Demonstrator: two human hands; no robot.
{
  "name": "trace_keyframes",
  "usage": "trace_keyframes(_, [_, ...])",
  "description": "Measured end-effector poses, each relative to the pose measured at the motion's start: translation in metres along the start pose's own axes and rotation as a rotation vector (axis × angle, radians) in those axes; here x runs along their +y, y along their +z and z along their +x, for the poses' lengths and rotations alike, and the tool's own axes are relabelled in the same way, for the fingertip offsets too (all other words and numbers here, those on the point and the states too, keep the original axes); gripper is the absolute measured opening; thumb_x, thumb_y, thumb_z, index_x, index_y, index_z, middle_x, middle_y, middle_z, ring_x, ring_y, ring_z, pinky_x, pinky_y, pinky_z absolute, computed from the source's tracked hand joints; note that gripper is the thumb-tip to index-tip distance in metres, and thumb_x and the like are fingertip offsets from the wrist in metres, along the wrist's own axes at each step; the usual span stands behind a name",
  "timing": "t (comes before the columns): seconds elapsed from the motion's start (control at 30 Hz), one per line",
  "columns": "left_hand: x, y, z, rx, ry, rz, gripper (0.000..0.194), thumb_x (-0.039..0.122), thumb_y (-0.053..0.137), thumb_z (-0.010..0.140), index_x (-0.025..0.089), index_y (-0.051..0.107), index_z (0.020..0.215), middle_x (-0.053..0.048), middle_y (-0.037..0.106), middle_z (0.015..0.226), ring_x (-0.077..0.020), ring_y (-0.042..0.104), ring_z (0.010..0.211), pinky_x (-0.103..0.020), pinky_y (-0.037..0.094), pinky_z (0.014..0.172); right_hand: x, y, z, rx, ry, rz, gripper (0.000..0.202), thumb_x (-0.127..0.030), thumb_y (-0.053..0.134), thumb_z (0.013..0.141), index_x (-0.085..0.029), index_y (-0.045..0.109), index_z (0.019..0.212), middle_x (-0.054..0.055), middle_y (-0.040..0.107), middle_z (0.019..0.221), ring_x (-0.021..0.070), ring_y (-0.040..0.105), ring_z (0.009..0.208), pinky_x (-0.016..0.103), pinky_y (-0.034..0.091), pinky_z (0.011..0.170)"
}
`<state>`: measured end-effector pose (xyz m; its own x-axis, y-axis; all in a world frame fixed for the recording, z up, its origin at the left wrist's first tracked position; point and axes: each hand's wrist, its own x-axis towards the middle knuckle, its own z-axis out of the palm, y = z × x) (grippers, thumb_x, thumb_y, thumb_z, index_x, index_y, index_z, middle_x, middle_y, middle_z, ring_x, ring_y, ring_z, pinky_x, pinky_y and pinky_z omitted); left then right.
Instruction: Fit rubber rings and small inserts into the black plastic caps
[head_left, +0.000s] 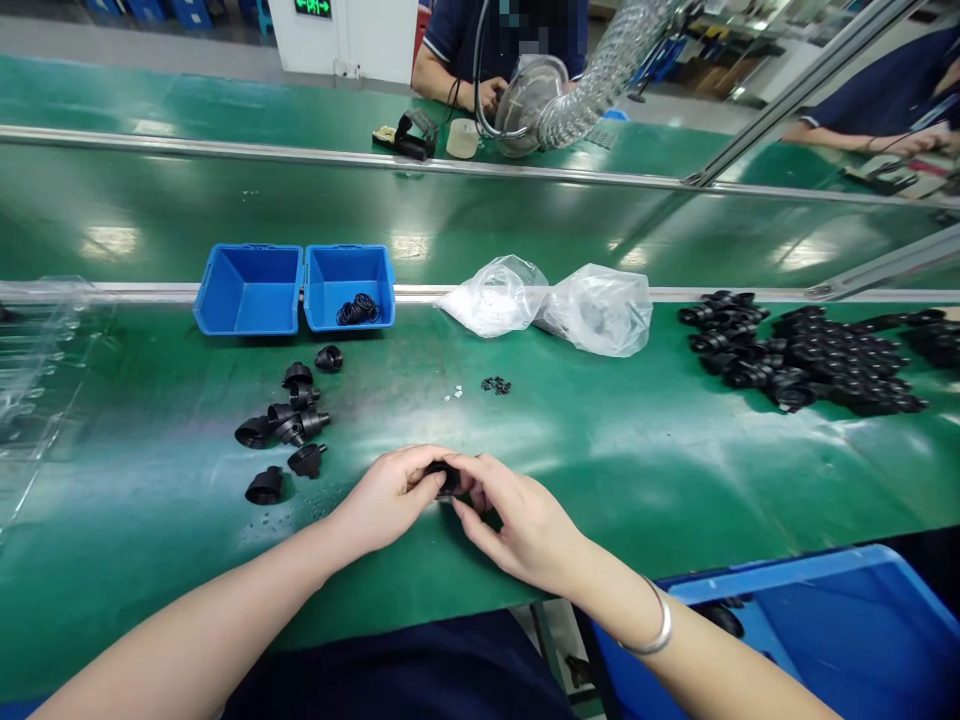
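Near the front of the green table, my left hand (391,500) and my right hand (517,510) meet around a small black plastic part (447,480). Fingers of both hands are closed on it and hide most of its shape. To the left lie several loose black funnel-shaped fittings (289,425), some tipped on their sides. Beyond my hands sit a small cluster of tiny black pieces (496,385) and a few tiny white bits (454,393).
Two blue bins (249,290) stand at the back; the right one (349,280) holds black rings (358,309). Clear plastic bags (596,310) lie beside them. Black assembled parts (840,360) pile up at right. A blue crate (847,630) is at lower right. A co-worker (502,50) sits opposite.
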<state>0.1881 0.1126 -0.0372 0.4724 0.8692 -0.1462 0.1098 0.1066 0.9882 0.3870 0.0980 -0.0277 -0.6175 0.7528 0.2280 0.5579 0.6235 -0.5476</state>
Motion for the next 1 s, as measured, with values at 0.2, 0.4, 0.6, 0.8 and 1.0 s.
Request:
trace_keyframes(0.2, [-0.003, 0.003, -0.004, 0.024, -0.057, -0.017, 0.037, 0.01, 0.047, 0.086, 0.019, 0.057, 0.12, -0.005, 0.07, 0.105, -0.0157, 0.067, 0.085, -0.029, 0.054, 0.079, -0.001, 0.011, 0.005, 0.065, -0.176, -0.22, 0.037, -0.018, 0.05, 0.094, -0.014, 0.045, 0.13, 0.014, 0.065, 0.105, 0.021, 0.067, 0.08, 0.034, 0.057, 0.066])
trace_keyframes(0.4, [0.009, 0.003, -0.008, -0.051, -0.026, 0.195, 0.043, 0.013, 0.047, 0.088, 0.024, 0.049, 0.13, -0.006, 0.067, 0.111, -0.0181, 0.066, 0.096, -0.032, 0.055, 0.083, 0.002, 0.011, 0.006, 0.115, -0.226, -0.238, 0.029, -0.02, 0.047, 0.096, -0.015, 0.049, 0.125, 0.012, 0.07, 0.097, 0.0206, 0.07, 0.076, 0.032, 0.056, 0.064])
trace_keyframes(0.6, [0.021, -0.002, -0.016, -0.009, 0.073, 0.424, 0.044, 0.029, 0.052, 0.091, 0.023, 0.041, 0.134, -0.013, 0.046, 0.136, -0.0175, 0.064, 0.096, -0.033, 0.057, 0.08, 0.059, -0.026, -0.017, 0.12, 0.283, -0.355, 0.034, -0.042, 0.048, 0.095, -0.015, 0.051, 0.117, 0.002, 0.064, 0.066, 0.0165, 0.062, 0.052, 0.024, 0.044, 0.045])
trace_keyframes(0.8, [0.042, -0.012, -0.028, 0.164, 0.19, 0.976, 0.025, 0.025, 0.048, 0.093, 0.019, 0.049, 0.117, -0.011, 0.052, 0.119, -0.0222, 0.062, 0.095, -0.038, 0.055, 0.08, 0.102, -0.069, -0.036, 0.373, 0.604, -0.709, 0.048, -0.044, 0.046, 0.095, -0.009, 0.046, 0.128, 0.009, 0.066, 0.078, 0.0214, 0.061, 0.055, 0.029, 0.042, 0.047])
trace_keyframes(1.0, [0.054, -0.04, -0.067, 0.4, 0.155, 1.517, 0.031, 0.035, 0.044, 0.094, 0.012, 0.053, 0.111, -0.016, 0.056, 0.11, -0.0328, 0.058, 0.099, -0.046, 0.05, 0.085, 0.066, -0.036, 0.012, 0.146, 0.14, -0.23, 0.015, -0.026, 0.048, 0.097, -0.017, 0.06, 0.1, 0.007, 0.064, 0.094, 0.0172, 0.063, 0.082, 0.028, 0.053, 0.075])
